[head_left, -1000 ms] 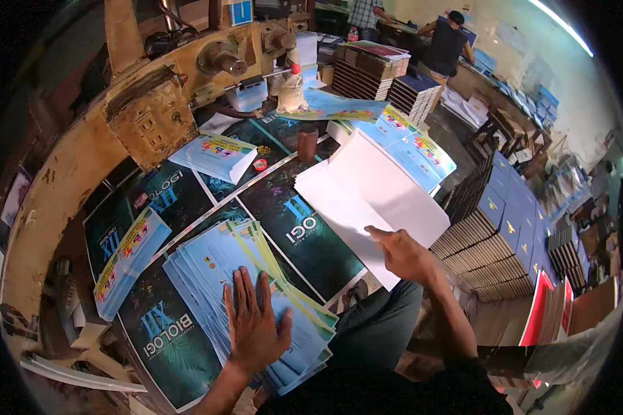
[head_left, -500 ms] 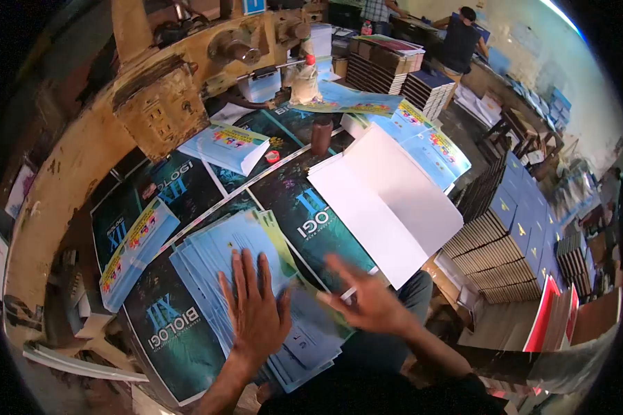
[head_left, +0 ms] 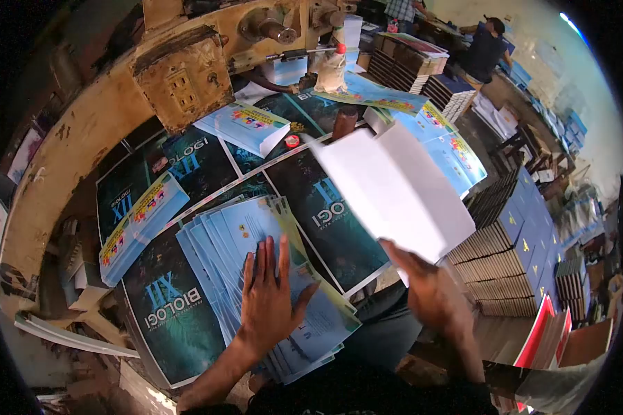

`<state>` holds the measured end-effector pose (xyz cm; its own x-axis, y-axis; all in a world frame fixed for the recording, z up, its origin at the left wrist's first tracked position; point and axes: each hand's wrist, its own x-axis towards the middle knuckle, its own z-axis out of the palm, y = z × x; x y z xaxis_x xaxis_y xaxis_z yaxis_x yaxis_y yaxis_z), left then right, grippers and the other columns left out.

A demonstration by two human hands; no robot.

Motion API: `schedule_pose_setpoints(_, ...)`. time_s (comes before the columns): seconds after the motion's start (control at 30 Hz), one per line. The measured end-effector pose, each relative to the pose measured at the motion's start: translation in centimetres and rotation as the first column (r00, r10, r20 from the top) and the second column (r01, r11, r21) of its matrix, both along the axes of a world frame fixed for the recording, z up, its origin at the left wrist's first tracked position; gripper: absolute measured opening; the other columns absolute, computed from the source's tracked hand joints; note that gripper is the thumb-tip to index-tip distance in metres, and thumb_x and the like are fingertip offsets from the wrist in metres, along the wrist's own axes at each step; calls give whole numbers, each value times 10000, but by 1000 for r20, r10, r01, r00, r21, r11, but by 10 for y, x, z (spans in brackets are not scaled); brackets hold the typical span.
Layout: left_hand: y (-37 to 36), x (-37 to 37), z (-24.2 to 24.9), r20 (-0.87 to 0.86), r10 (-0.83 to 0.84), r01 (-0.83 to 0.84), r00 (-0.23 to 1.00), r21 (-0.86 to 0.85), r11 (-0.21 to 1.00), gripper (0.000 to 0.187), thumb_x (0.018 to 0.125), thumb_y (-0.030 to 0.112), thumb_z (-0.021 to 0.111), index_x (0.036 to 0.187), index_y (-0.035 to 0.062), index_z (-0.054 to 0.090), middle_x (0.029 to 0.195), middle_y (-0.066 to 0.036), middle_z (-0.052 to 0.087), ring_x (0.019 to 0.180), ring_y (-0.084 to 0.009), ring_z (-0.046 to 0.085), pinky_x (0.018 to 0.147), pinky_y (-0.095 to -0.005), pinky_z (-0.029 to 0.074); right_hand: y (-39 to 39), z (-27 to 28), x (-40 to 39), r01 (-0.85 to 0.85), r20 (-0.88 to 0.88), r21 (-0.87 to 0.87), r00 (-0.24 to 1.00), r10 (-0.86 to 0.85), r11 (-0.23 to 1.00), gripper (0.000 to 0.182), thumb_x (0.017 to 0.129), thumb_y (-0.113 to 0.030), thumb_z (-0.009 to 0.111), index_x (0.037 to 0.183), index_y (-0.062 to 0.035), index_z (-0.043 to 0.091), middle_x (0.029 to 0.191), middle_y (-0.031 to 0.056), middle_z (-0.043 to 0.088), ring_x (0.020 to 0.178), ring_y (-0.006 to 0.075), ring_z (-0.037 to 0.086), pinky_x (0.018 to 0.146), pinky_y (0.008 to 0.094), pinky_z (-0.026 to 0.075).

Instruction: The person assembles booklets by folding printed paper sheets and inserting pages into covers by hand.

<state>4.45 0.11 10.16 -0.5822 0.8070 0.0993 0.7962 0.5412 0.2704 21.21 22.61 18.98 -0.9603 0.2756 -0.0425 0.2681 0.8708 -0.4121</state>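
Observation:
My left hand (head_left: 271, 302) lies flat, fingers spread, on a fanned stack of blue printed sheets (head_left: 218, 242). My right hand (head_left: 429, 287) is at the lower edge of the white sheets (head_left: 384, 190), its fingers partly bent and the thumb side hidden; whether it grips the paper is unclear. The top white sheet is blurred and slightly raised at its far left corner. Under everything lie dark green printed sheets reading BIOLOGI XII (head_left: 173, 325).
A worn yellow machine frame (head_left: 180, 83) curves along the left and back. Blue folded booklets (head_left: 142, 225), a brown bottle (head_left: 345, 122) and a red cap (head_left: 293, 141) lie about. Tall stacks of blue books (head_left: 512, 235) stand right. A person (head_left: 486, 52) sits in the background.
My right hand has moved right from beside the blue stack to the white sheets, whose top sheet has shifted. My left hand stays on the blue stack. The view has shifted slightly.

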Motion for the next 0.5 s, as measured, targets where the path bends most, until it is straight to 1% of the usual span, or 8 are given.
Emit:
schedule_pose_setpoints(0.03,1,-1,7,1,-3,3,1000,-5,1000,923,1019,500,530,1583,-114,135,1606,-386,210,1533,-498,173,1259,-554,114,-10,3,1,-132,-108,-106,987,120,986,805,840,139,470,1591,-124,344,1392,288,584,1184,442,645,1003,514,544)
schedule_pose_setpoints(0.1,5,-2,19,216,-29,-71,976,443,894,1061,967,471,644,1586,-116,12,1583,-479,37,1468,-635,153,1211,-616,189,-26,-10,-2,-257,-361,-325,923,132,910,676,920,103,503,1558,-101,417,1336,255,632,1167,386,668,990,416,538)
schedule_pose_setpoints(0.17,3,-7,37,257,-108,-67,960,589,806,1137,953,422,673,1565,-125,-113,1574,-477,-142,1475,-658,-25,1214,-643,114,-34,-9,-10,-109,-146,-822,989,-22,560,474,1042,-124,595,1485,-2,480,1275,221,664,1133,239,661,956,304,488)
schedule_pose_setpoints(0.23,7,0,47,64,77,-94,995,342,935,1064,963,476,630,1579,-138,18,1606,-450,-47,1513,-598,-2,1204,-678,76,-38,-44,-20,99,91,-882,995,-38,461,500,1028,-180,644,1460,23,493,1269,241,661,1131,219,660,953,308,496)
schedule_pose_setpoints(0.27,5,-1,33,60,71,-87,996,347,934,1064,963,476,630,1579,-138,18,1606,-450,-47,1513,-598,-2,1204,-678,76,-40,-61,-22,89,83,-844,996,-34,529,517,1013,-211,668,1447,21,507,1272,263,654,1162,251,655,975,332,497)
schedule_pose_setpoints(0.33,-2,-3,-6,-224,36,-67,974,-132,989,963,979,542,558,1564,-137,206,1627,-411,77,1549,-517,50,1195,-701,34,-32,-76,-24,-13,-60,-682,997,-38,731,593,977,-275,712,1448,19,504,1303,307,625,1223,333,634,1027,393,492)
schedule_pose_setpoints(0.43,-2,-1,-7,-148,73,-77,986,-22,997,918,984,589,511,1524,-132,332,1618,-386,187,1563,-462,88,1197,-696,7,8,-60,-22,97,-266,204,963,-41,974,786,923,-331,750,1515,43,391,1391,339,557,1289,452,575,1095,476,463)
schedule_pose_setpoints(0.5,0,2,-2,-84,109,-108,990,20,994,931,980,598,521,1537,-120,318,1608,-396,198,1556,-477,99,1191,-706,12,41,-95,-3,114,-224,227,973,-62,967,815,889,-311,777,1527,7,383,1351,310,596,1208,448,619,1050,479,491)
